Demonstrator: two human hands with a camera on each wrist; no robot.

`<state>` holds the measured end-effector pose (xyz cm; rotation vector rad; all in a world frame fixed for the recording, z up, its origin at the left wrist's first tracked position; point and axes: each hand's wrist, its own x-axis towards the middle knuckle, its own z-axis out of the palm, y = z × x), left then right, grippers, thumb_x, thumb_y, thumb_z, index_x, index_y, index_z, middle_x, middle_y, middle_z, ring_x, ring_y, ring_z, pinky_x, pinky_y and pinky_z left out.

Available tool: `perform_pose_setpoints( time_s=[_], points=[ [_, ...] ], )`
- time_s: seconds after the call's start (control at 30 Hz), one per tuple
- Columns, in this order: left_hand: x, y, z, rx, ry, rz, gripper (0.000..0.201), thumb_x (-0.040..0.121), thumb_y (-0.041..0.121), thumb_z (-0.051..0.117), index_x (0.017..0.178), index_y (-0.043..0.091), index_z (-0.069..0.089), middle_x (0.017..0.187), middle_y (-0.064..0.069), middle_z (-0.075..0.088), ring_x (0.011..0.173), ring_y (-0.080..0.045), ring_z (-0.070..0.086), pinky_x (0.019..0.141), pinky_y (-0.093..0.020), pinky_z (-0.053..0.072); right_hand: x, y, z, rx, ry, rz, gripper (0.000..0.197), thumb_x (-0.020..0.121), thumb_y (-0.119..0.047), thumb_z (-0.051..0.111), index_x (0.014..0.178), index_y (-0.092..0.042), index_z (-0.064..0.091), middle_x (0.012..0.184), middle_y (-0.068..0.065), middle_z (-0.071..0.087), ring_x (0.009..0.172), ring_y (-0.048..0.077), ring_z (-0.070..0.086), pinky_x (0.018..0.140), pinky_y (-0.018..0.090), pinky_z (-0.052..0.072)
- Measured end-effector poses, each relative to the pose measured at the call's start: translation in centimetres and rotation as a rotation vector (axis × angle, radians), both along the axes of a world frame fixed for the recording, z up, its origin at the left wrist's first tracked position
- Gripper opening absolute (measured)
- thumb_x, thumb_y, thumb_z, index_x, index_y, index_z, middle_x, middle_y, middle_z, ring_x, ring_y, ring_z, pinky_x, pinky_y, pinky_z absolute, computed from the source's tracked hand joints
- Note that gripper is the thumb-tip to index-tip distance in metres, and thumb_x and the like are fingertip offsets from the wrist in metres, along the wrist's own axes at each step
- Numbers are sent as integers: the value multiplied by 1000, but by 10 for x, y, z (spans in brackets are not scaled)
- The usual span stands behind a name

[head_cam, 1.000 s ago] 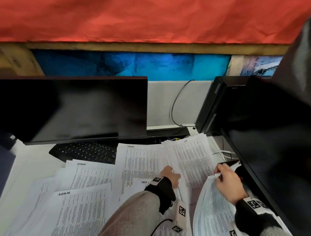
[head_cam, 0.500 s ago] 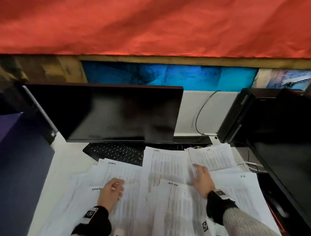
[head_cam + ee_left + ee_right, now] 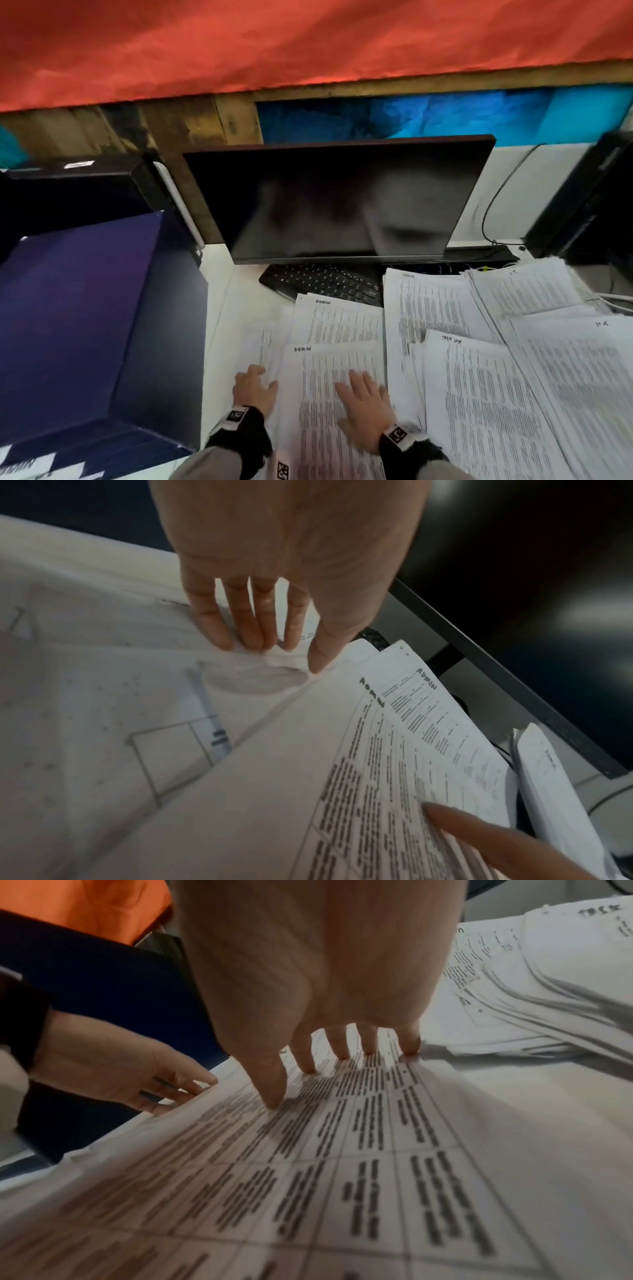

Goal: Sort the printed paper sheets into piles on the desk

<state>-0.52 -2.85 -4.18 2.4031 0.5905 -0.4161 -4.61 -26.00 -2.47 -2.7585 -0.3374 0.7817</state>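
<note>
On the white surface [image 3: 219,308], overlapping white sheets printed with dense columns of black text spread from the centre out toward 3 o'clock in the head view. The nearest sheet, headed with a handwritten "ADMIN" [image 3: 329,383], lies at about 6 o'clock, partly over a second "ADMIN" sheet [image 3: 337,320] just beyond it toward 12. The right hand [image 3: 364,409] lies flat on that nearest sheet, fingers straight and spread, fingertips [image 3: 274,1102] pressing the print. The left hand [image 3: 254,390] sits just beside it toward 9 o'clock, at the sheet's left edge, its straight fingers [image 3: 219,631] touching paper there and curled round nothing. A taller stack of printed sheets [image 3: 431,308] lies at 1 o'clock, and more piles [image 3: 555,377] fan out toward 3 o'clock. A black keyboard [image 3: 318,282] lies at 12 o'clock, its near edge tucked under the papers, below a dark flat monitor [image 3: 339,202]. A dark blue box [image 3: 85,325] fills the 9 o'clock side, a black computer tower [image 3: 589,205] stands at 2 o'clock, and red cloth [image 3: 308,44] hangs across the top.
</note>
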Motion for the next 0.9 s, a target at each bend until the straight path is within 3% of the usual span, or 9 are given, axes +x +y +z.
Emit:
perform_pose_setpoints(
  time_s=[0.17, 0.23, 0.3, 0.4, 0.5, 0.6, 0.7, 0.8, 0.9],
  points=[
    [2, -2, 6, -308, 13, 88, 49, 79, 27, 73, 115, 14, 42, 113, -6, 52, 99, -24, 55, 88, -29, 45, -5, 7, -5, -27, 15, -38, 79, 90, -41, 50, 150, -34, 0, 158, 2, -17, 145, 26, -17, 115, 53, -7],
    [3, -2, 6, -406, 34, 135, 62, 66, 26, 80, 116, 11, 45, 109, -6, 57, 101, -27, 58, 91, -32, 48, -8, 9, -5, 6, 17, -59, 80, 88, -44, 50, 150, -35, 2, 158, 1, -17, 145, 23, -16, 115, 52, -7],
    [2, -1, 5, -434, 64, 102, 66, 67, 21, 81, 124, 6, 51, 117, -9, 61, 106, -28, 59, 95, -34, 48, -9, 12, -4, 75, 15, -89, 76, 87, -45, 51, 150, -35, 9, 159, 0, -10, 147, 22, -10, 116, 50, -4],
    [-2, 9, 7, -394, 7, 97, 46, 77, 8, 72, 121, 5, 58, 116, -12, 65, 97, -24, 60, 87, -27, 48, -8, 17, 4, 187, -29, -192, 67, 89, -40, 52, 148, -31, 21, 160, 2, 8, 146, 22, 8, 119, 45, 11],
    [-8, 31, 12, -262, -48, 134, 40, 81, 7, 66, 120, 7, 56, 114, -14, 65, 99, -29, 60, 84, -28, 47, -4, 22, 13, 165, -67, -308, 59, 90, -35, 50, 145, -26, 30, 151, 4, 27, 137, 24, 27, 110, 42, 29],
    [-16, 46, 15, -90, -70, 137, 57, 79, 3, 61, 131, 11, 39, 119, -16, 55, 102, -34, 57, 88, -36, 50, 0, 32, 15, 163, -50, -438, 42, 89, -27, 50, 129, -17, 45, 131, 7, 41, 120, 24, 40, 100, 36, 39],
    [-22, 41, 15, 207, -95, -7, 86, 75, 12, 69, 144, 16, 19, 137, -12, 28, 121, -30, 40, 99, -41, 43, 4, 44, 15, 259, 0, -570, 11, 85, -23, 56, 92, -18, 48, 110, 7, 42, 98, 24, 49, 93, 31, 44],
    [-20, 34, 10, 228, -33, -66, 75, 84, 29, 63, 144, 16, 22, 139, -11, 29, 126, -29, 36, 102, -41, 38, 9, 52, 14, 385, 76, -704, 25, 82, -29, 66, 98, -21, 48, 109, 4, 40, 93, 22, 52, 88, 26, 45],
    [-15, 34, 9, 69, 11, 73, 63, 86, 25, 60, 142, 14, 32, 137, -16, 34, 124, -34, 37, 100, -44, 39, 10, 55, 8, 490, 101, -802, 42, 75, -27, 74, 101, -14, 45, 101, 5, 54, 87, 18, 57, 71, 24, 47]
  ],
)
